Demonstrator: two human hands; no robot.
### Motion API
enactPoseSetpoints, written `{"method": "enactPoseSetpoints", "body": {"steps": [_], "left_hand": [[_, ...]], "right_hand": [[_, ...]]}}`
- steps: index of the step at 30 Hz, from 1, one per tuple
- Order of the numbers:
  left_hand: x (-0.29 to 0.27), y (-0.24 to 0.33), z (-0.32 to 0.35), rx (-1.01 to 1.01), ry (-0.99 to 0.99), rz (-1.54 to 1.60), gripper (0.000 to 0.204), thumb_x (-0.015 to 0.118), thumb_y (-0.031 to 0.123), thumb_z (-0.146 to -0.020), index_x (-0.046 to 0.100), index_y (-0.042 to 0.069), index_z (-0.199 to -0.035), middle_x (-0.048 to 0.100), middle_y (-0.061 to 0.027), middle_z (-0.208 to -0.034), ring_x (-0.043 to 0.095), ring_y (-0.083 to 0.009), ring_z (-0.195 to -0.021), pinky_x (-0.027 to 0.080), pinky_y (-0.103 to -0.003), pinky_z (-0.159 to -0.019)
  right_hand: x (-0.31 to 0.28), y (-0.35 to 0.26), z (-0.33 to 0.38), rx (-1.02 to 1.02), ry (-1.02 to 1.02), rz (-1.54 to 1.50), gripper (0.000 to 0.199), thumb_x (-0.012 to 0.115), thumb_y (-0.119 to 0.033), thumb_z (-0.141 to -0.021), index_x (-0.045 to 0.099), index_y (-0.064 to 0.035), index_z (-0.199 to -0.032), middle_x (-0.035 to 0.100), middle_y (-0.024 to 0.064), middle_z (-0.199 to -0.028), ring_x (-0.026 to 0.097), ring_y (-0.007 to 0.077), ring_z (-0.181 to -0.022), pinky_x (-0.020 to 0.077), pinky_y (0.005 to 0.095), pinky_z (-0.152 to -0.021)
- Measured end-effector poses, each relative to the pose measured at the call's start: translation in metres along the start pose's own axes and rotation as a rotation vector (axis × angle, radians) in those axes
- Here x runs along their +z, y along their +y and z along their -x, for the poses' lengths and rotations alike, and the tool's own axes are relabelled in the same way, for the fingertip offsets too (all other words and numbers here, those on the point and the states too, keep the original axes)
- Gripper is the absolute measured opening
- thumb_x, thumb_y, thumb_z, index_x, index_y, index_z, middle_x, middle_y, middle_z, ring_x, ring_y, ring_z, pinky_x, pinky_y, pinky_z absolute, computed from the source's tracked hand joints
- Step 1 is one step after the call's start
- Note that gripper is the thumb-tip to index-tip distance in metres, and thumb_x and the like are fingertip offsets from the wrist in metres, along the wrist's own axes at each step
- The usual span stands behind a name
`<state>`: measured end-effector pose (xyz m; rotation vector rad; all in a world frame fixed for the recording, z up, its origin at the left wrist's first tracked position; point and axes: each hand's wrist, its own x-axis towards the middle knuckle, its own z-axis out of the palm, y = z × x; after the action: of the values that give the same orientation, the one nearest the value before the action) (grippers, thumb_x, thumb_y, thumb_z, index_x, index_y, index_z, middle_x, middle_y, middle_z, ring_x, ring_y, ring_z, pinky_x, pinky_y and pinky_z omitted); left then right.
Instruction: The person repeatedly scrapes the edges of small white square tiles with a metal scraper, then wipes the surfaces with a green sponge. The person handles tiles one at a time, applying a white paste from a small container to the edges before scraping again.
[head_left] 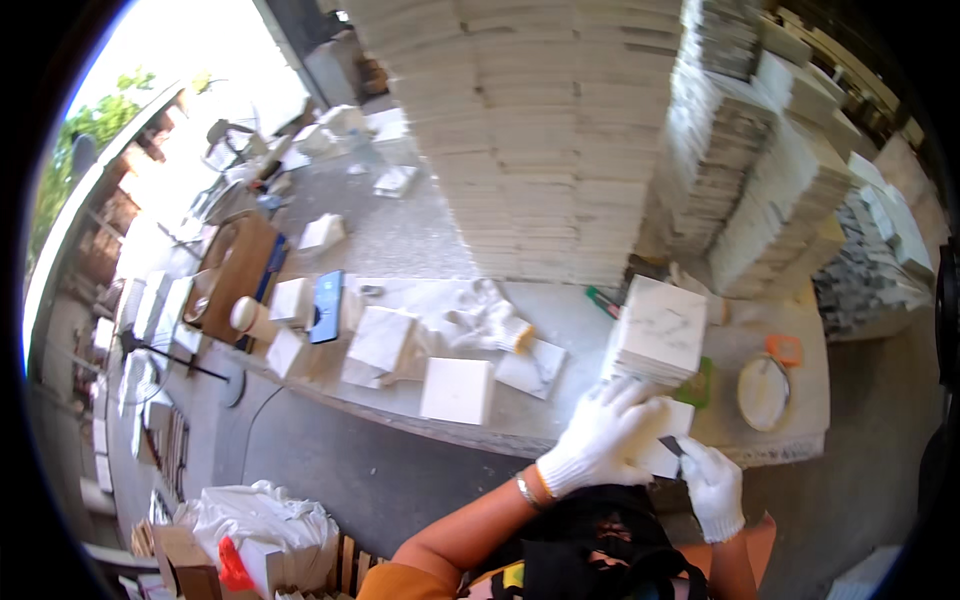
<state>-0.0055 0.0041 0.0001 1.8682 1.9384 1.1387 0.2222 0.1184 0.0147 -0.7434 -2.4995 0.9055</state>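
Both my hands wear white knitted gloves. My left hand (pixel 600 437) grips a white square tile (pixel 676 418) by its left side, in front of a stack of marble tiles (pixel 656 325). At the tile's right side my right hand (pixel 714 490) is closed around a small dark flat piece (pixel 671 445). That piece, which looks like a scraper blade or sanding pad, lies against or just above the tile face; I cannot tell which. Part of the tile is hidden by my left hand.
The work table (pixel 520 440) carries loose tiles (pixel 457 391), a spare pair of gloves (pixel 478 318), a blue phone (pixel 326 307), a round tin (pixel 764 393) and an orange object (pixel 784 350). Tall tile stacks (pixel 530 150) rise behind. White plastic-wrapped goods (pixel 265 525) sit lower left.
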Motion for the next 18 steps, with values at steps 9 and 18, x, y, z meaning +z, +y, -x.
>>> {"method": "enactPoseSetpoints", "body": {"steps": [9,18], "left_hand": [[0.009,0.001,0.011,-0.024,0.047,0.008,0.092,0.084,0.034,-0.055,0.053,0.012,-0.139,0.052,-0.0149,-0.140,0.049,-0.0398,-0.133,0.045,-0.053,-0.101],[0.002,0.005,0.003,-0.002,0.032,0.008,0.091,0.085,0.032,-0.053,0.055,0.011,-0.136,0.053,-0.0142,-0.138,0.050,-0.0396,-0.132,0.044,-0.052,-0.102]], "right_hand": [[0.005,0.012,-0.015,0.041,-0.046,-0.085,0.031,0.060,0.000,-0.094,0.072,0.0034,-0.122,0.075,0.0192,-0.105,0.069,0.0230,-0.084,0.0558,0.0356,-0.078],[0.006,0.013,-0.020,0.004,0.042,-0.066,0.032,0.066,0.003,-0.089,0.074,-0.0021,-0.119,0.072,0.0179,-0.094,0.069,0.0341,-0.081,0.0563,0.0429,-0.080]]}}
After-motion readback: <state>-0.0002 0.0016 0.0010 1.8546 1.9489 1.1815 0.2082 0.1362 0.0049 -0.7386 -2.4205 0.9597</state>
